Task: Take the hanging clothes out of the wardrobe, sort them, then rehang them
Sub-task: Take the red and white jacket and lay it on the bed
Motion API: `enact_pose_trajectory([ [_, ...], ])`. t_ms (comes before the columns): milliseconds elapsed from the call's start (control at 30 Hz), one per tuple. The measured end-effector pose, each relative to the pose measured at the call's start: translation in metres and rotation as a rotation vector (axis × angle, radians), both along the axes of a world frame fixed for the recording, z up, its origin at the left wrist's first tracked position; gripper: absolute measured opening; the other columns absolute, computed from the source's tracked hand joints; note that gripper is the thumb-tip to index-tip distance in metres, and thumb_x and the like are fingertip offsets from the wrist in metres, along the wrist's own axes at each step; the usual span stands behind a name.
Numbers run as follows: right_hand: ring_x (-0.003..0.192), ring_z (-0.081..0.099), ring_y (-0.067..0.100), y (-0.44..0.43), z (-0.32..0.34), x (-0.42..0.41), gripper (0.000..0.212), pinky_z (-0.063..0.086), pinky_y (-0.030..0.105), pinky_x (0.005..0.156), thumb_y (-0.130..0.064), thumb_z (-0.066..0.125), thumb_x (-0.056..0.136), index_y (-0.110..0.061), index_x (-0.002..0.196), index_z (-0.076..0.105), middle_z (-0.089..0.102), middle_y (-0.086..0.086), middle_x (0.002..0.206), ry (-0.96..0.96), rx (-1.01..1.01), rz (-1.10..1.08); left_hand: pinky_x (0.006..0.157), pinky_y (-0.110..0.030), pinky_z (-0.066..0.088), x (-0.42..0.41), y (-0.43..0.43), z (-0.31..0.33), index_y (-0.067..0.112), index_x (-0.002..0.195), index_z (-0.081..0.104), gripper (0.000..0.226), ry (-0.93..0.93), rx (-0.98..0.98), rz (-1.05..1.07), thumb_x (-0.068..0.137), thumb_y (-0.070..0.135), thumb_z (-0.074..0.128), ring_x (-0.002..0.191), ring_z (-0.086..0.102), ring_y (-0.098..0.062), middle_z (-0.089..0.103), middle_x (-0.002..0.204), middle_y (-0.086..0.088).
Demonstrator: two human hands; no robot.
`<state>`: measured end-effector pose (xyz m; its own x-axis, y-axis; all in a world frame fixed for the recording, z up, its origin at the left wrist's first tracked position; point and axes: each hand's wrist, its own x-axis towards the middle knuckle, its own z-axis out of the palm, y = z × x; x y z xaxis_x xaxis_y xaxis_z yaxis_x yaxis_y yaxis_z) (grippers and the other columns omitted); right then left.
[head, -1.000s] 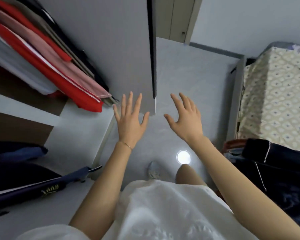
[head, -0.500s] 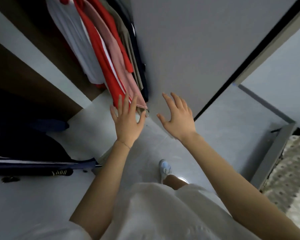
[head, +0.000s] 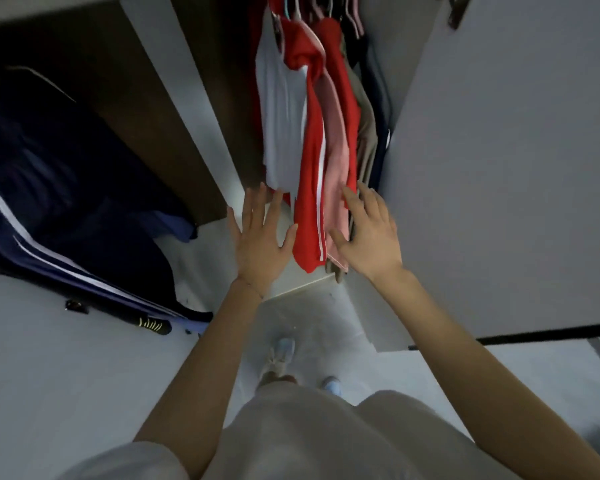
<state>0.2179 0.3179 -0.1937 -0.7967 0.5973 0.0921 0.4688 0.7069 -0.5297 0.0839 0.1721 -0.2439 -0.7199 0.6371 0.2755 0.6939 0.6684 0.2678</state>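
Note:
Several garments hang on hangers in the open wardrobe: a white one [head: 281, 123], a red one with a white stripe [head: 309, 202], a pink one [head: 336, 174], a beige one [head: 366, 133] and a dark one [head: 381, 109]. My left hand [head: 258, 240] is spread flat with straight fingers just below the white garment's hem, left of the red one. My right hand [head: 369, 233] is also flat, fingers straight, its fingertips at the lower edge of the pink and beige garments. Neither hand holds anything.
The white wardrobe door [head: 499, 150] stands open at the right. A white divider panel [head: 187, 109] separates a left compartment holding dark navy clothes with white stripes [head: 49, 209]. A white wardrobe base [head: 302, 282] lies under the hanging clothes. My feet stand on the pale floor [head: 326, 330].
My view has swung from the floor and bed to face the wardrobe. Both flat hands have moved forward, reaching the lower hems of the hanging garments.

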Motion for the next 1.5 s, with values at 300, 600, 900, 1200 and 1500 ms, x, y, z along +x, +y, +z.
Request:
enact_pose_trajectory([
  [300, 0.147, 0.023, 0.028, 0.027, 0.029, -0.102, 0.069, 0.028, 0.047, 0.118, -0.032, 0.062, 0.091, -0.016, 0.152, 0.033, 0.028, 0.010, 0.158, 0.201, 0.092, 0.049, 0.117, -0.062, 0.014, -0.091, 0.026, 0.021, 0.022, 0.155, 0.031, 0.067, 0.063, 0.042, -0.007, 0.097, 0.055, 0.040, 0.149, 0.023, -0.032, 0.030, 0.160, -0.011],
  [600, 0.114, 0.058, 0.034, 0.059, 0.082, -0.201, 0.057, 0.045, 0.034, 0.077, -0.039, 0.056, 0.097, 0.000, 0.135, 0.041, 0.057, 0.019, 0.127, 0.076, 0.018, -0.122, 0.117, -0.058, 0.005, -0.171, 0.041, 0.053, 0.023, 0.156, 0.027, 0.067, 0.111, 0.066, -0.027, 0.098, 0.055, 0.041, 0.150, 0.018, -0.030, 0.025, 0.162, -0.010],
  [900, 0.091, 0.064, 0.037, 0.065, 0.096, -0.249, 0.045, 0.038, 0.035, 0.064, -0.043, 0.044, 0.102, -0.001, 0.108, 0.057, 0.065, 0.017, 0.103, -0.050, 0.138, -0.286, 0.118, -0.061, 0.011, -0.207, 0.024, 0.058, 0.027, 0.155, 0.025, 0.069, 0.106, 0.016, -0.028, 0.096, 0.059, 0.039, 0.151, 0.017, -0.029, 0.024, 0.162, -0.008],
  [1200, 0.078, 0.060, 0.033, 0.060, 0.101, -0.244, 0.028, 0.033, 0.033, 0.063, -0.031, 0.056, 0.097, -0.007, 0.082, 0.052, 0.065, 0.014, 0.082, 0.198, 0.057, -0.323, 0.119, -0.060, 0.007, -0.215, 0.019, 0.055, 0.027, 0.157, 0.020, 0.068, 0.043, 0.006, -0.072, 0.099, 0.053, 0.044, 0.152, 0.013, -0.027, 0.020, 0.164, -0.007],
  [1500, 0.045, 0.031, 0.009, 0.046, 0.131, -0.223, 0.053, 0.024, 0.018, 0.044, -0.027, 0.068, 0.090, -0.021, 0.056, 0.028, 0.033, -0.007, 0.049, 0.389, -0.031, -0.330, 0.119, -0.057, 0.001, -0.220, 0.020, 0.068, 0.024, 0.157, 0.021, 0.068, -0.016, 0.136, -0.118, 0.099, 0.052, 0.043, 0.152, 0.010, -0.025, 0.020, 0.164, -0.006],
])
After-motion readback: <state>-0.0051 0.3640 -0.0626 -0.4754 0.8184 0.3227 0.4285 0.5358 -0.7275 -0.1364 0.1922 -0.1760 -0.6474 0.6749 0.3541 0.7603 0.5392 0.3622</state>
